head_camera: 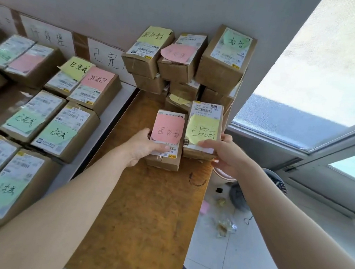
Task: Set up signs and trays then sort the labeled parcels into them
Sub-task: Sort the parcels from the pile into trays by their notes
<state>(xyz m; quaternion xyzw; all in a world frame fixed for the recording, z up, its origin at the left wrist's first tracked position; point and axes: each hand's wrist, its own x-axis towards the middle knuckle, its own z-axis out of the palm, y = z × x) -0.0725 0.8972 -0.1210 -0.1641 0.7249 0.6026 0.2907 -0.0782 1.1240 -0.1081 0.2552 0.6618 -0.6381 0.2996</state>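
Leftmost, the sorted parcels [47, 124] lie in rows in the white tray [118, 105], beneath the paper wall signs [48, 35]. Right of the tray stands the wooden table [140, 218]. At its far end the left hand [146, 146] grips the pink-noted parcel [167, 133], with the thumb on the top face and the fingers round the left edge. Just beside it, the yellow-noted parcel [202, 128] is held by the right hand [225, 155], thumb on top and fingers curled behind the right edge. Both parcels lie with the long axis pointing away from the person. Behind them rises the unsorted stack [179, 68]. The tray lies left of both hands. The left hand is nearer, so its parcel probably has the shorter path.
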